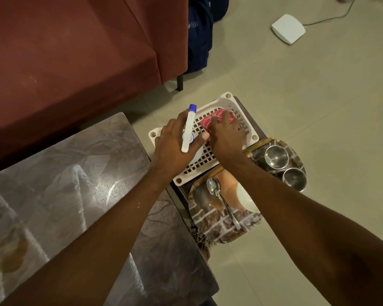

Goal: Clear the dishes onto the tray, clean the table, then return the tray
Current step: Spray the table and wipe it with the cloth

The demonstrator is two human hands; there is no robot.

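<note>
Head view: hands grip spray bottle (188,129) and red cloth (210,122) over white basket (227,100), beside loaded tray (215,226).

Only one marking showed: pale letters on the dark blue bag (198,34) beside the sofa, far beyond the fingertips (224,114) of the right hand (227,134). They seemed to read "ISE" or "ISH", too blurred to settle. The spray bottle (188,129) between the left fingers bore nothing legible.
</note>
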